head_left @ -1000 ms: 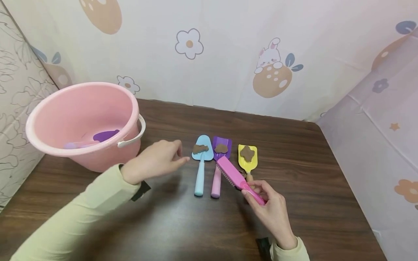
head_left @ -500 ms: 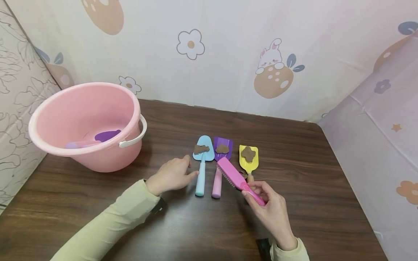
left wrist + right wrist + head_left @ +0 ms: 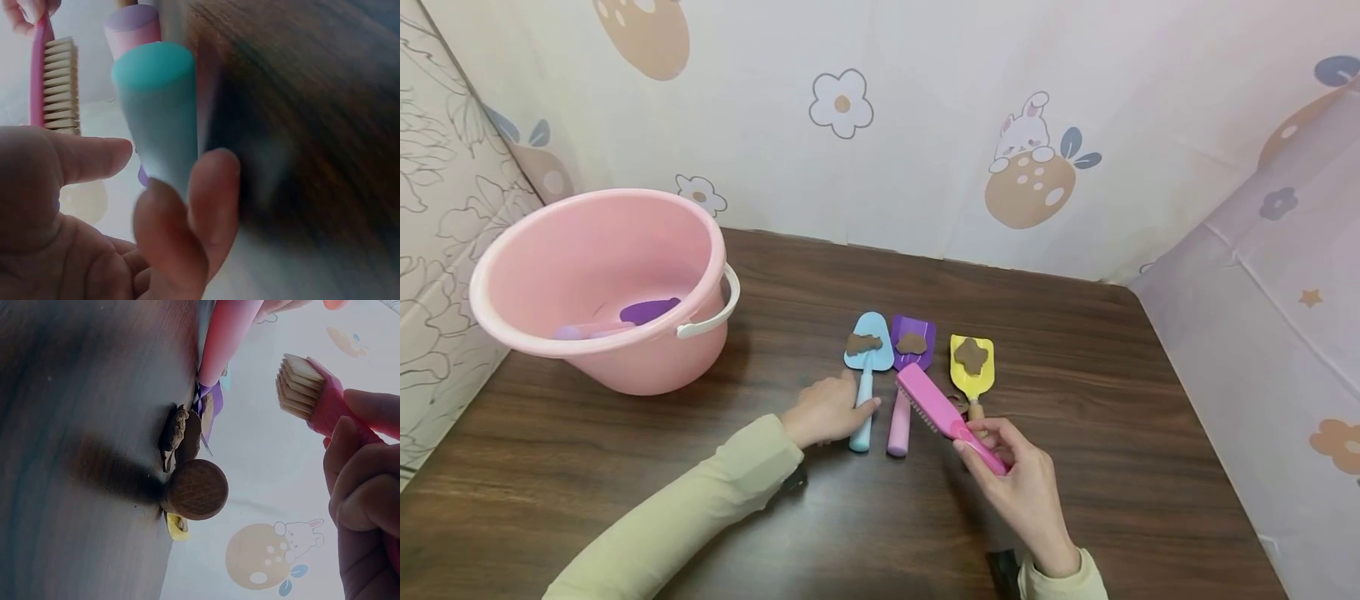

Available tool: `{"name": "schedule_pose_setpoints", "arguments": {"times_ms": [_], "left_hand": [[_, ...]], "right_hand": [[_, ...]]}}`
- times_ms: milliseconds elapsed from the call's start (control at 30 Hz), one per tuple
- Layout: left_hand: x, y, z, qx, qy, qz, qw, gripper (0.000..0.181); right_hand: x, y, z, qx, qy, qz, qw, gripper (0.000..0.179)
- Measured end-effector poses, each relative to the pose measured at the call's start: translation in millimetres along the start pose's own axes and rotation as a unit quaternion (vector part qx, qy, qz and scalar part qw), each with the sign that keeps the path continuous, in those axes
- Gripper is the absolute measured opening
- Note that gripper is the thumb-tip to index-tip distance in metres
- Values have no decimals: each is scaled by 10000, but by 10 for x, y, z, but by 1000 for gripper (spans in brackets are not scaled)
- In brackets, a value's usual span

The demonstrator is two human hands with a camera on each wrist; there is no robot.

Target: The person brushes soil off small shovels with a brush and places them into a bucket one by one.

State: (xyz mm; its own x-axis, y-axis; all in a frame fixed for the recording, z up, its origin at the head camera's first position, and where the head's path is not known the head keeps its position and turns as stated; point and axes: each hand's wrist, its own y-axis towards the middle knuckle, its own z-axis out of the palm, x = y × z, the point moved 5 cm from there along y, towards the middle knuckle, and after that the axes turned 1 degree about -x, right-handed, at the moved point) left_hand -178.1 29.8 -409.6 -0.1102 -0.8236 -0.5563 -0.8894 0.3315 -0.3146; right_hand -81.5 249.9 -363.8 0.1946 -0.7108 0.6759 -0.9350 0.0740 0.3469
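Observation:
A light-blue trowel (image 3: 871, 360) lies on the table with a brown, clay-like piece (image 3: 864, 343) on its blade. My left hand (image 3: 826, 410) is at its handle. In the left wrist view, thumb and fingers flank the handle (image 3: 156, 119) without closing on it. My right hand (image 3: 1022, 483) grips a pink brush (image 3: 929, 400) by its handle, bristles facing down and left. Beneath the brush's head lies a purple shovel (image 3: 899, 425) with a pink handle, bearing another brown piece (image 3: 912, 343). A yellow scoop (image 3: 985, 379) with a wooden handle carries a flower-shaped brown piece (image 3: 971, 357).
A pink bucket (image 3: 718, 258) with a white handle stands at the left, holding a purple item (image 3: 650, 312) and a pink-and-lilac one. Small brown bits (image 3: 174, 434) lie on the table near the wooden handle (image 3: 199, 489). Patterned cloth (image 3: 917, 167) hangs behind.
My left hand has moved right and toward me, from beside the bucket to the light-blue trowel's handle. The right hand holds the brush in nearly the same place.

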Motion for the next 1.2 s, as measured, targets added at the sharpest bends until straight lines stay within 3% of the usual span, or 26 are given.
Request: {"name": "schedule_pose_setpoints", "arguments": {"times_ms": [300,600,767,967,1200], "left_hand": [[-82,106,26,-170,342,77,9992,46],[-78,164,12,-159,197,119,9996,25],[-76,175,5,-51,18,284,9996,40],[-78,190,-14,-63,53,505,9987,40],[-52,186,17,169,-103,295,9994,29]], "right_hand": [[1,2,7,28,-22,15,10000,25],[-17,1,16,46,-19,31,10000,26],[-13,1,18,36,-29,-76,10000,26],[-14,8,15,33,-39,-44,10000,26],[-8,7,6,30,-38,-4,10000,26]]}}
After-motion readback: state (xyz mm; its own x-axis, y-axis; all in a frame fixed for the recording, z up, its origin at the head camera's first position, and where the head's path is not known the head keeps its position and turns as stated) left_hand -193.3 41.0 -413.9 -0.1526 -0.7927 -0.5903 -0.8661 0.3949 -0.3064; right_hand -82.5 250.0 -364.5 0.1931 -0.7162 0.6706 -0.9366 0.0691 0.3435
